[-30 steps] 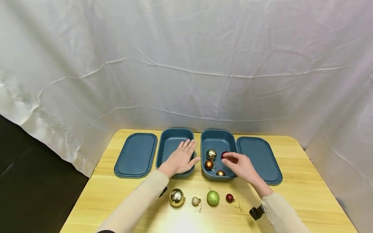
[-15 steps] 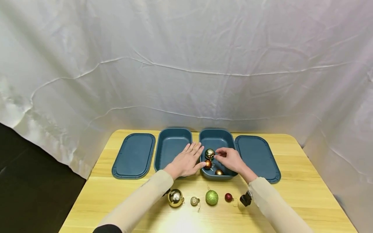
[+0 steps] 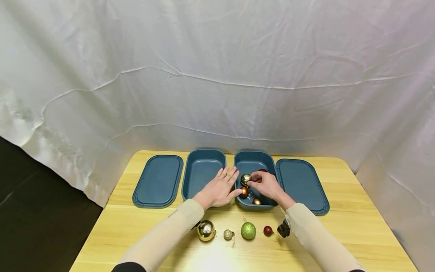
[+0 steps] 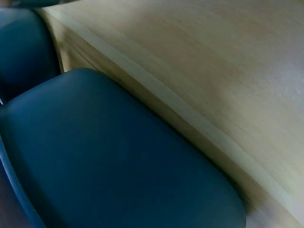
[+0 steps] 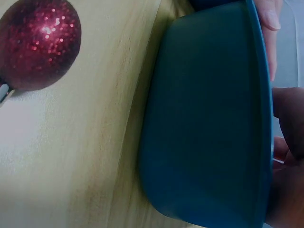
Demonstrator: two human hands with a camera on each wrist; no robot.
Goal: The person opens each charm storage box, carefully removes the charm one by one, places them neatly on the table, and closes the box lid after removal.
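In the head view my right hand (image 3: 268,186) reaches into the right blue box (image 3: 255,207), thumb and fingertips bent about the right side of a shiny gold bauble (image 3: 245,179). Two copper baubles, a nearer one (image 3: 257,201) and another (image 3: 244,192), lie in the same box, with a red bauble (image 3: 263,170) partly behind the hand. My left hand (image 3: 219,190) lies flat with spread fingers over the adjoining rims of both boxes, palm down and holding nothing. In the right wrist view, the box wall (image 5: 209,118) hides most of the right fingers.
The left blue box (image 3: 200,170) stands beside it, a flat lid (image 3: 159,181) to its left and another lid (image 3: 302,185) at far right. In front lie a large gold bauble (image 3: 206,230), a small glittery one (image 3: 228,234), a green one (image 3: 248,231) and a red one (image 3: 267,231).
My right hand has left the red bauble in the box and moved left to the gold bauble. My left hand has shifted slightly right, towards the right box.
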